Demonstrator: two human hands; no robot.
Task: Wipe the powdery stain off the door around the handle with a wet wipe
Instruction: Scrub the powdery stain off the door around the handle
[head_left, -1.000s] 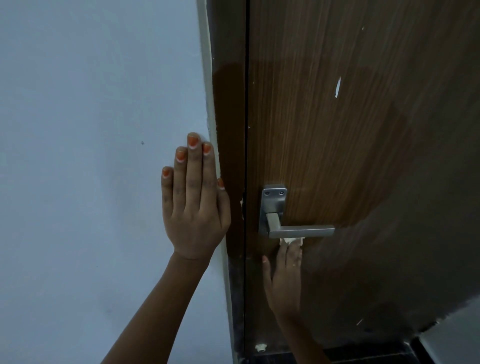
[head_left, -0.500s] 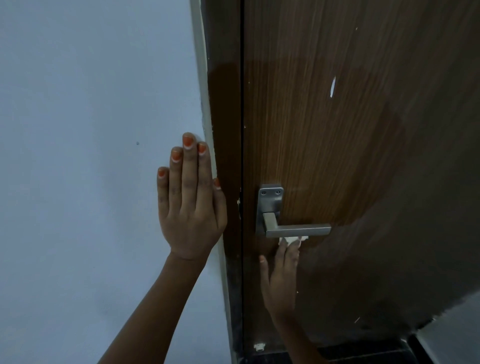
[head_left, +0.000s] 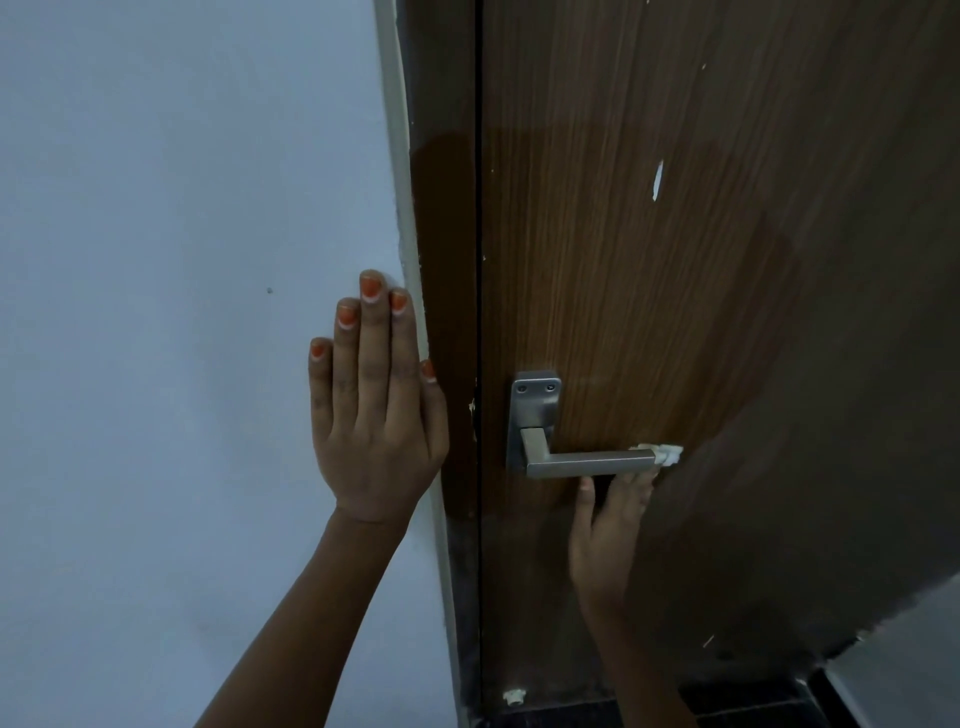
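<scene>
Right hand (head_left: 608, 525) has slid the wet wipe (head_left: 662, 453) from under mid-lever to the handle (head_left: 587, 460) tip, 3 o'clock of the plate; grip pinches it against the door (head_left: 675, 312). Left hand (head_left: 376, 410) stays spread flat on wall (head_left: 182, 260). Stroke progressing outward.

right hand (head_left: 605, 525): slides right along under the handle (head_left: 589, 460), from near the lever's middle over to its free end

wet wipe (head_left: 661, 453): earlier poking out below mid-lever, now peeking past the lever tip, right of centre frame

fingers (head_left: 631, 480): now tucked behind the lever's end
</scene>
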